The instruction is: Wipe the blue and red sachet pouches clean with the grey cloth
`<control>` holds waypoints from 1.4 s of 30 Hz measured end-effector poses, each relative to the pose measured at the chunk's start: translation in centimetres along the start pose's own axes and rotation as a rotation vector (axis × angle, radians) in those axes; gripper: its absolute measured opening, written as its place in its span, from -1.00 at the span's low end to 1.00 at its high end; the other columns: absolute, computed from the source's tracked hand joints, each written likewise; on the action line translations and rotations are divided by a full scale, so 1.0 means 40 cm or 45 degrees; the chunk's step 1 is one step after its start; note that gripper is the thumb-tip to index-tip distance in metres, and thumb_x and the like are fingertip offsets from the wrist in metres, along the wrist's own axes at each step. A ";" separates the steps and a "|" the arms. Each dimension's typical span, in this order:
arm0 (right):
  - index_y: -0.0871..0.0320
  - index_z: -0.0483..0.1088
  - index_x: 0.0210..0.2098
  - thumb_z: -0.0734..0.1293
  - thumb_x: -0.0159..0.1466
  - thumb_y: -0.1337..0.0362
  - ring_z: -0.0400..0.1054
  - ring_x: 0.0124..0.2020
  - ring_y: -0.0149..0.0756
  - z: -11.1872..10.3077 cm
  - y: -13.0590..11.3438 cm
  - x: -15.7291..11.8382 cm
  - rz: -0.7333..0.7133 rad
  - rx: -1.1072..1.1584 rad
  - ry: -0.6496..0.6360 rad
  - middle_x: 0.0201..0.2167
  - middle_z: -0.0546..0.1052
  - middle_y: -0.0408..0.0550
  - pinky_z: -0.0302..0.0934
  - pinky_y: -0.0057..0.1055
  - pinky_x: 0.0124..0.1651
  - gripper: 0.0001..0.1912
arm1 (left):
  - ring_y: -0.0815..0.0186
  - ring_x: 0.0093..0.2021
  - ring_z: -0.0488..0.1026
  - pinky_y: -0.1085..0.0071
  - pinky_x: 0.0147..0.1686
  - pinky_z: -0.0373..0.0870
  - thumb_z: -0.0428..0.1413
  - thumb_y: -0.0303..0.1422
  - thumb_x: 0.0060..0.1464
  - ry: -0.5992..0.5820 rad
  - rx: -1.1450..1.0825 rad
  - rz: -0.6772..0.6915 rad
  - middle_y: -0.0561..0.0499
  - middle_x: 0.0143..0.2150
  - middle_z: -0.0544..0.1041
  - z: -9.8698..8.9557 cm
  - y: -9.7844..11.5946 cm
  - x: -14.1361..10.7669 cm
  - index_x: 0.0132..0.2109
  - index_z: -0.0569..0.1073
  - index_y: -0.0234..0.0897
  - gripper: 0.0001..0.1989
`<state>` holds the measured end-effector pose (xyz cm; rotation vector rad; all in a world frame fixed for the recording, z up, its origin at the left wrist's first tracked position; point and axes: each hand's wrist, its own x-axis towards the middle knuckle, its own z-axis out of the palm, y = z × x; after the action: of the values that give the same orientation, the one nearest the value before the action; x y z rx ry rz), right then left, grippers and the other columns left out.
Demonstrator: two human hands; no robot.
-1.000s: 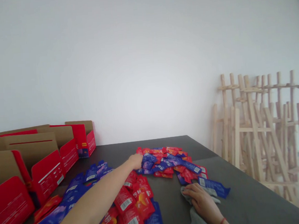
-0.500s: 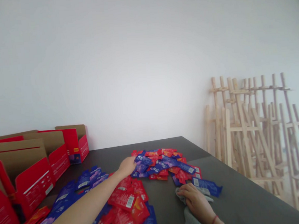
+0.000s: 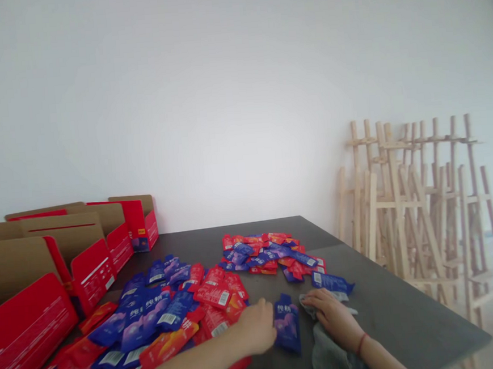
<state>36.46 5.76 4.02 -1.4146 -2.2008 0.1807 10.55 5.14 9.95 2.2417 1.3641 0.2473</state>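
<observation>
My left hand (image 3: 258, 327) is closed, its fingers curled at the left edge of a blue pouch (image 3: 286, 324) printed with purple fruit; the exact grip is partly hidden. My right hand (image 3: 331, 315) has its fingers bent over a crumpled grey cloth (image 3: 330, 354) on the dark table. Just beyond that hand lies another blue pouch (image 3: 331, 283), its barcode showing. A heap of red and blue pouches (image 3: 214, 289) spreads under and to the left of my left forearm. A smaller mixed pile (image 3: 269, 255) lies farther back.
Open red cardboard boxes (image 3: 93, 273) with brown insides stand in a row along the left. The dark table (image 3: 392, 304) ends in a slanting edge on the right. Wooden easels (image 3: 395, 207) stand beyond it, and a white wall (image 3: 223, 106) rises behind.
My left hand has come back from the far pile towards me, and a blue pouch is now beside its fingers. My right hand stays on the cloth. The view has shifted left.
</observation>
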 end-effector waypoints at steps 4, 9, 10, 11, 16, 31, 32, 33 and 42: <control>0.06 0.53 0.03 0.16 0.09 0.57 0.33 0.12 -0.19 -0.024 -0.069 -0.034 -0.095 -0.019 -0.086 0.07 0.52 0.00 0.22 -0.25 0.20 -0.39 | -0.17 0.11 0.40 -0.02 0.08 0.32 0.17 -0.41 0.12 -0.173 0.503 0.209 -0.44 0.09 0.47 0.048 0.015 -0.080 0.06 0.50 -0.57 -0.61; -0.08 0.51 0.06 0.19 0.26 0.53 0.32 0.10 -0.15 0.029 -0.159 0.005 -0.284 -0.204 -0.270 0.11 0.53 -0.12 0.21 -0.22 0.14 -0.48 | -0.06 -0.01 0.50 0.11 -0.04 0.38 0.05 -0.44 0.25 -0.207 0.855 0.385 -0.47 -0.02 0.55 0.140 0.015 -0.072 0.06 0.52 -0.64 -0.65; -0.07 0.51 0.06 0.19 0.30 0.52 0.32 0.09 -0.13 0.038 -0.163 0.025 -0.253 -0.280 -0.288 0.10 0.54 -0.11 0.22 -0.22 0.11 -0.51 | -0.06 -0.05 0.51 0.11 -0.06 0.38 0.06 -0.44 0.24 -0.171 0.880 0.418 -0.48 -0.06 0.56 0.150 0.012 -0.066 0.03 0.54 -0.64 -0.66; -0.04 0.51 0.06 0.19 0.32 0.50 0.32 0.08 -0.12 0.045 -0.162 0.049 -0.213 -0.359 -0.301 0.09 0.54 -0.08 0.24 -0.22 0.08 -0.54 | -0.07 -0.08 0.52 0.11 -0.09 0.37 0.08 -0.43 0.22 -0.151 0.894 0.451 -0.48 -0.10 0.57 0.156 0.010 -0.061 -0.01 0.56 -0.62 -0.68; 0.09 0.53 -0.03 0.22 0.33 0.50 0.34 0.02 -0.09 0.041 -0.141 0.147 -0.153 -0.554 -0.340 0.00 0.57 0.03 0.27 -0.25 -0.04 -0.65 | -0.05 -0.11 0.51 0.13 -0.11 0.31 0.04 -0.46 0.23 -0.130 0.882 0.489 -0.45 -0.11 0.58 0.161 0.001 -0.054 -0.09 0.59 -0.56 -0.71; -0.01 0.52 -0.03 0.31 0.39 0.36 0.36 -0.03 -0.15 0.065 -0.165 0.035 -0.494 -0.491 -0.233 -0.03 0.59 -0.10 0.22 -0.26 -0.04 -0.77 | -0.01 -0.21 0.50 0.12 -0.16 0.28 0.05 -0.46 0.21 -0.050 0.872 0.553 -0.40 -0.20 0.60 0.184 -0.010 -0.029 -0.11 0.61 -0.52 -0.73; 0.01 0.52 -0.04 0.30 0.38 0.39 0.36 -0.02 -0.14 0.067 -0.166 0.067 -0.428 -0.529 -0.246 -0.02 0.58 -0.07 0.23 -0.27 -0.05 -0.76 | -0.01 -0.23 0.50 0.12 -0.17 0.27 0.05 -0.45 0.21 -0.063 0.882 0.556 -0.40 -0.23 0.60 0.181 -0.007 -0.028 -0.14 0.62 -0.51 -0.74; 0.03 0.53 -0.05 0.28 0.37 0.42 0.35 -0.02 -0.13 0.069 -0.167 0.101 -0.359 -0.572 -0.271 -0.03 0.58 -0.04 0.24 -0.28 -0.08 -0.74 | -0.01 -0.25 0.50 0.12 -0.18 0.28 0.06 -0.44 0.20 -0.082 0.890 0.558 -0.40 -0.25 0.60 0.178 -0.004 -0.027 -0.17 0.63 -0.49 -0.74; 0.08 0.51 -0.01 0.29 0.35 0.43 0.34 0.00 -0.10 0.071 -0.169 0.134 -0.364 -0.572 -0.299 -0.03 0.58 -0.01 0.22 -0.24 -0.05 -0.73 | 0.00 -0.15 0.52 0.15 -0.18 0.33 0.02 -0.52 0.18 -0.108 0.891 0.550 -0.40 -0.12 0.59 0.169 -0.019 -0.046 -0.08 0.59 -0.53 -0.71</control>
<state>27.84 7.91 6.01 -1.3262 -2.7321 -0.2797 11.74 1.64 3.96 3.0755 0.9950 -0.2223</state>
